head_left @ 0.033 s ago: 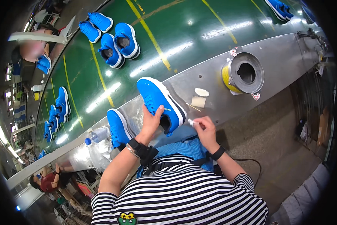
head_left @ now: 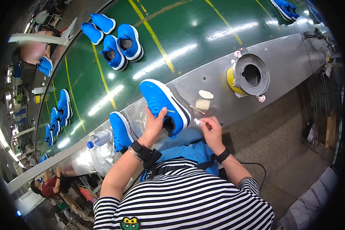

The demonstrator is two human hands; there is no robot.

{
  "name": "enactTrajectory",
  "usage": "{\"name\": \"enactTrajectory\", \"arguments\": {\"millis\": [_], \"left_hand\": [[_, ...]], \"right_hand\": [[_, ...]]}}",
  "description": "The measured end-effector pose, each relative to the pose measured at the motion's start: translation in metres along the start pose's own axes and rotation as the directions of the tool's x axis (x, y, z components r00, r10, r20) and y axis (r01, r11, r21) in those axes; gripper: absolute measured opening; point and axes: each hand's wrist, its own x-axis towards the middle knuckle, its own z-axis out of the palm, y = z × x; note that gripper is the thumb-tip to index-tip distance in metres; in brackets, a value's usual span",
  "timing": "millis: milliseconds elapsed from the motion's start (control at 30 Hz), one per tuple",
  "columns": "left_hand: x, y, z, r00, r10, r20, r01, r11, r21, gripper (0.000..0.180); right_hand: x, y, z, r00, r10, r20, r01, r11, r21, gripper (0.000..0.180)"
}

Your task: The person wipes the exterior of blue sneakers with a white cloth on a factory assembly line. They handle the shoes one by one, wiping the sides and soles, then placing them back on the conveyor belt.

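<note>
My left hand [head_left: 154, 122] is closed round the heel end of a blue sneaker [head_left: 160, 100] with a white sole, thumb on its side, toe pointing away from me. Just right of its heel, my right hand [head_left: 212, 131] pinches a small white piece [head_left: 198, 121], too small to name. The two do not touch. A second blue sneaker [head_left: 121, 130] stands to the left of my left wrist. Beyond my right hand, a thin stick [head_left: 197, 110], a cream-coloured block [head_left: 203, 104] and a white oval piece [head_left: 206, 94] lie on the metal ledge [head_left: 222, 86].
A round metal container [head_left: 251, 74] with a yellow side stands on the ledge to the right. Several blue sneakers [head_left: 130, 43] rest on the green belt [head_left: 172, 30] beyond. A clear bottle [head_left: 99, 138] with a blue cap lies at left. Other people work across and along the line.
My right hand has shifted slightly to the right and away from me with the white piece, a little farther from the sneaker. My left hand and the sneaker stay in place.
</note>
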Motion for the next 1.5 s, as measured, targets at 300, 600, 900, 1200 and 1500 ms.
{"name": "enactTrajectory", "arguments": {"millis": [300, 600, 900, 1200, 1500], "left_hand": [[-0.016, 0.029, -0.017, 0.985, -0.13, 0.112, 0.111, 0.981, 0.159, 0.077], [-0.102, -0.087, -0.257, 0.965, 0.141, -0.22, 0.039, 0.755, 0.655, 0.062], [-0.05, -0.108, -0.218, 0.984, -0.175, -0.027, 0.17, 0.976, -0.136, 0.038], [-0.02, 0.034, -0.181, 0.913, -0.088, 0.399, 0.245, 0.899, -0.363, 0.046], [-0.008, 0.073, -0.17, 0.906, -0.101, 0.41, 0.253, 0.907, -0.336, 0.064]], "right_hand": [[0.044, 0.002, -0.016, 0.905, -0.414, -0.096, 0.299, 0.782, -0.546, 0.044], [0.087, -0.01, 0.034, 0.736, 0.143, 0.662, -0.146, 0.988, -0.052, 0.075], [0.079, -0.044, 0.051, 0.659, 0.449, 0.603, -0.53, 0.846, -0.051, 0.049], [0.087, -0.119, 0.092, 0.566, 0.478, 0.672, -0.721, 0.682, 0.122, 0.051], [0.098, -0.129, 0.115, 0.558, 0.444, 0.7, -0.775, 0.582, 0.248, 0.061]]}}
